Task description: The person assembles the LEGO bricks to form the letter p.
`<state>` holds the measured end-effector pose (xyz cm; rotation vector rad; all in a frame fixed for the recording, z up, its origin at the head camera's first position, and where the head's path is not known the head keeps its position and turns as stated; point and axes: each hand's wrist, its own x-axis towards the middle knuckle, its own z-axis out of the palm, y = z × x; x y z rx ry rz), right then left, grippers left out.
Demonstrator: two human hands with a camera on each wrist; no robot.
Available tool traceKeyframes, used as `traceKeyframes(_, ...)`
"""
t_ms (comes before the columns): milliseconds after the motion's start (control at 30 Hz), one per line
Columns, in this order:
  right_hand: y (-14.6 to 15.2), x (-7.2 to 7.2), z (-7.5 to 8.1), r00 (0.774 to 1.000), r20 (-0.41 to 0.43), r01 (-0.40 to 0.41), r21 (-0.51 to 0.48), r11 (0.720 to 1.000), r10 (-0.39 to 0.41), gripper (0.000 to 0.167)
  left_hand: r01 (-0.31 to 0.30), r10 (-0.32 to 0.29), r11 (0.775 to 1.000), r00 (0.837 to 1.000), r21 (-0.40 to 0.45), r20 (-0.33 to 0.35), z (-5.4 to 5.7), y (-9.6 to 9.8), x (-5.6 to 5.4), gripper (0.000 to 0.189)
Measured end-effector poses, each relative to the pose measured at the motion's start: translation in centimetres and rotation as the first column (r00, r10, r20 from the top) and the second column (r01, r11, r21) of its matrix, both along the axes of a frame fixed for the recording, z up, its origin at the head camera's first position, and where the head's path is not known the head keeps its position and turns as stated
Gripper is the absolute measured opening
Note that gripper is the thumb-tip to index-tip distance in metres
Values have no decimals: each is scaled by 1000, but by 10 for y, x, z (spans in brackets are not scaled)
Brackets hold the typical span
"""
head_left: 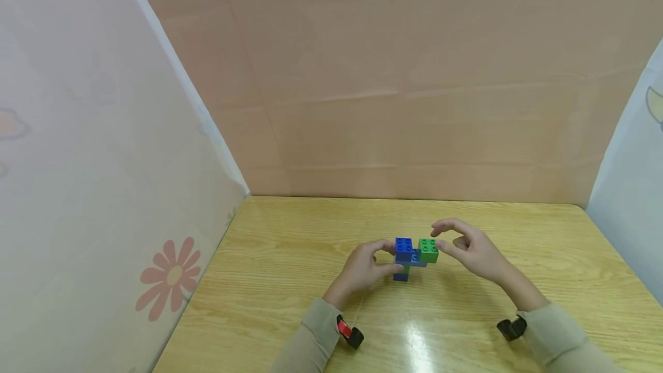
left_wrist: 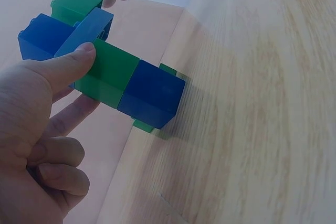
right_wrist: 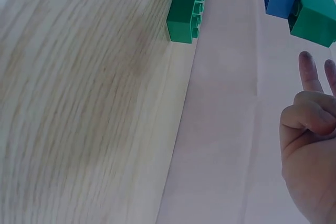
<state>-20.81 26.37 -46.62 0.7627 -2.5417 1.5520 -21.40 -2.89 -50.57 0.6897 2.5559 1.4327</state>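
Note:
A small tower of toy building bricks stands on the table. At its foot is a dark blue brick (left_wrist: 152, 94), with a green brick (left_wrist: 107, 72) above it. A light blue brick (head_left: 416, 258) lies across these, bearing a dark blue brick (head_left: 403, 249) on the left and a green brick (head_left: 428, 250) on the right. My left hand (head_left: 365, 266) pinches the tower between thumb and fingers at the middle green brick. My right hand (head_left: 476, 252) is beside the top right green brick, thumb and index finger extended, the others bent; the right wrist view shows a gap between them.
A long green brick (right_wrist: 184, 14) lies at the tower's foot, hidden in the head view; whether it is joined I cannot tell. The wooden table (head_left: 290, 258) ends at a tan back wall (head_left: 331, 102). A pale flower-patterned panel (head_left: 103, 148) borders the left.

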Motion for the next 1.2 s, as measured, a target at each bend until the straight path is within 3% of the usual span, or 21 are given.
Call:
traceKeyframes(200,1,-10,-5,999,18,40,21,999,-40,25,-3,3,1000,1000,2,-4,0,1,0,35)
traceKeyframes(467,2,-27,-23,998,14,53,57,997,-54,28,4,-4,1000,1000,1,-10,0,0,-1,36)
traceKeyframes(667,1,-38,-39,990,140,-38,48,998,31,40,6,-6,1000,1000,-4,-15,-1,0,-2,36)
traceKeyframes(767,0,-40,-45,971,222,-106,45,993,94,49,5,-5,1000,1000,-1,-14,-2,-1,-2,35)
traceKeyframes(900,-3,-43,-50,949,282,-165,56,985,143,48,2,-2,1000,1000,-2,-19,-2,-1,-2,34)
traceKeyframes(1200,-11,-43,-52,978,137,-186,203,961,160,52,2,-2,1000,1000,6,-9,-2,-1,-1,34)
